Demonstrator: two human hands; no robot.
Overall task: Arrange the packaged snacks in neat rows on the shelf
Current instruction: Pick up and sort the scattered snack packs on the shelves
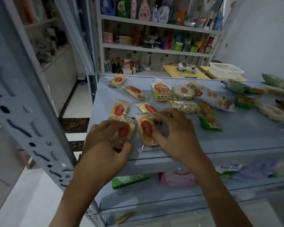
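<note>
We are gripping one rice-cracker packet [123, 131] with our left hand [105, 145], fingers curled around it at the front left of the grey shelf [236, 136]. Our right hand [175, 133] is pinching a second cracker packet [147, 130] just beside it. Two more matching packets [120, 109] are lying directly behind, with mixed snacks [185, 106] scattered farther right.

Both my forearms reach forward and up into view, bare, wrists roughly level. My left hand [105, 138] is palm-down with fingers and thumb curled, pinching a snack pack [124, 130]. My right hand [172, 131] is also palm-down, fingers bent and spread (thumb low on the inner side), fingertips gripping another pack [147, 130].
</note>
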